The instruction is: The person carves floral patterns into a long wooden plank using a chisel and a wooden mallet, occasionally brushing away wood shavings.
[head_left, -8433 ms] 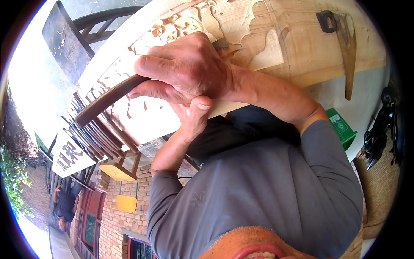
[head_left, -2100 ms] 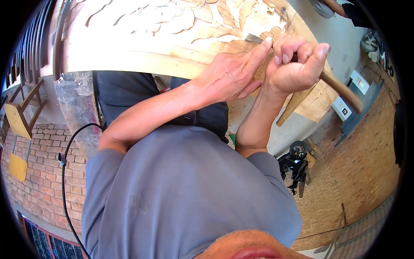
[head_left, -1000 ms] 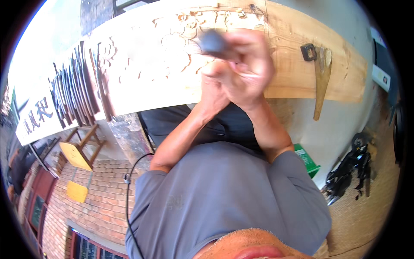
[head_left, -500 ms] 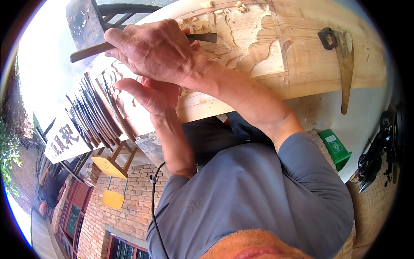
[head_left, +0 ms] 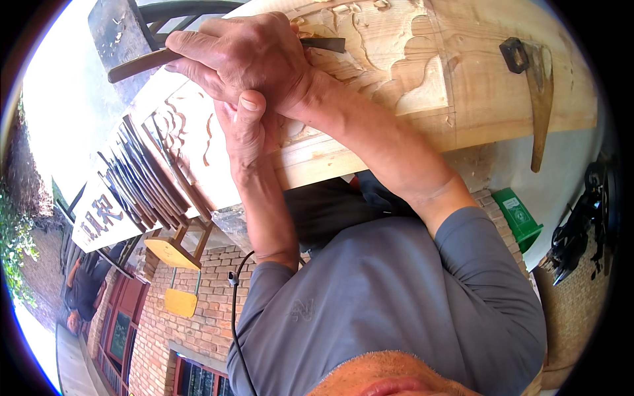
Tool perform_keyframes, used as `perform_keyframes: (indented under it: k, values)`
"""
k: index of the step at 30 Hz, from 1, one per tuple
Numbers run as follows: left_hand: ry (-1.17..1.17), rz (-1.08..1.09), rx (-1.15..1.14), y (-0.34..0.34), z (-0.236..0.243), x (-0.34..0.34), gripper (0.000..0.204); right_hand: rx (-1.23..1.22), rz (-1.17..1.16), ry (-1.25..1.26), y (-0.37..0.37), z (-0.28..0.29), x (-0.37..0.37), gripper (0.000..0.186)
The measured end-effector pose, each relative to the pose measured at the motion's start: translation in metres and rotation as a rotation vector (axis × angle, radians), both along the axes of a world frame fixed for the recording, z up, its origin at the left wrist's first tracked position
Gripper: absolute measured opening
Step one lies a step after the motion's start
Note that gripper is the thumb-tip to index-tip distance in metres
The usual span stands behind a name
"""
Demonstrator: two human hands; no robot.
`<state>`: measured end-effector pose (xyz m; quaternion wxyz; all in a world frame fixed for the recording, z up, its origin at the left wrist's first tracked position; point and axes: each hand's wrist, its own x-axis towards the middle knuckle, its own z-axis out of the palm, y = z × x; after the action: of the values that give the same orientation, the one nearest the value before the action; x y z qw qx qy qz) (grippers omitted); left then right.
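My right hand (head_left: 257, 56) is closed round a chisel with a wooden handle (head_left: 135, 66), held crosswise over the carved wooden board (head_left: 416, 82). The flat dark blade (head_left: 327, 43) points right, over the carved relief. My left hand (head_left: 241, 129) is under my right, its thumb up against it; its other fingers are hidden. A row of carving tools (head_left: 142, 175) lies on the board's left part. A mallet or adze-like tool with a black head (head_left: 514, 56) and tapered wooden handle lies on the right part.
A dark metal plate (head_left: 115, 43) stands beyond the board. Below are a yellow wooden chair (head_left: 168, 249), a black cable (head_left: 234, 310), a green bin (head_left: 518, 218) and dark gear (head_left: 581, 218). Another person (head_left: 86, 294) is at the far left beside a brick building.
The chisel has swung round from its angle 2.1 s ago to point right. Since half a second ago both hands have risen slightly, and my left thumb has moved up against my right hand.
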<state>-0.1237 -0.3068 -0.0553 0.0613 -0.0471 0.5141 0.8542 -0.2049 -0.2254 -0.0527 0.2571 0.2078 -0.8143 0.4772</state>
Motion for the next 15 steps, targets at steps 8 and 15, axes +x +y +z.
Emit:
perform_keyframes:
  k: [8, 15]
  values:
    - [0.016, -0.011, -0.015, 0.000, -0.006, 0.003, 0.121, -0.020, -0.048, 0.005, -0.004, -0.002, 0.002, 0.024]
    - [0.022, 0.007, -0.003, -0.002, -0.006, 0.005, 0.111, -0.012, -0.063, -0.001, -0.006, -0.004, 0.001, 0.025]
